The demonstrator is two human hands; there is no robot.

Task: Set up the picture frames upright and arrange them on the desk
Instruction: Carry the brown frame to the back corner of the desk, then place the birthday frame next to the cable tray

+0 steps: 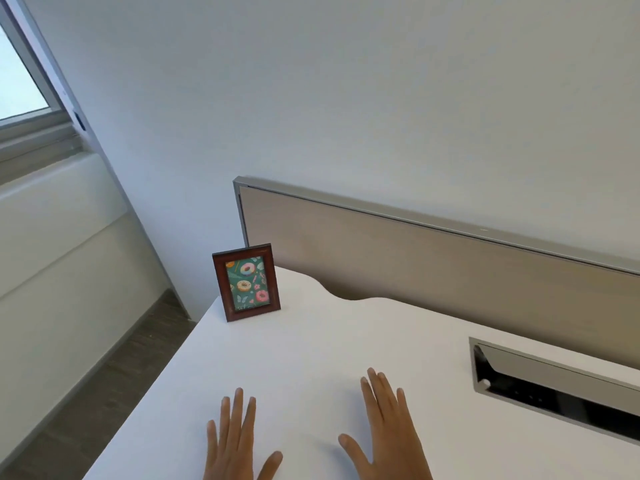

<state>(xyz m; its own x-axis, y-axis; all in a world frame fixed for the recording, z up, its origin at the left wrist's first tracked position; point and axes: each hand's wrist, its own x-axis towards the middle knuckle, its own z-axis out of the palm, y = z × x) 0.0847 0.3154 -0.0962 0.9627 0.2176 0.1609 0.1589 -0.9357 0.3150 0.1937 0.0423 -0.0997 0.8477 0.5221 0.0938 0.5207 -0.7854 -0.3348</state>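
One small picture frame (pixel 246 283) with a dark red-brown wooden border and a green doughnut print stands upright at the far left corner of the white desk (pixel 311 358). My left hand (pixel 235 441) lies flat near the bottom edge of the view, fingers spread, holding nothing. My right hand (pixel 388 431) rests flat beside it, fingers apart and empty. Both hands are well short of the frame, on the near side of it. No other frame is in view.
A beige partition panel (pixel 433 268) with a metal rim runs along the desk's back edge. A metal-rimmed cable slot (pixel 554 386) is sunk into the desk at the right. The desk's left edge drops to dark flooring (pixel 114 382); a window (pixel 20 84) is at upper left.
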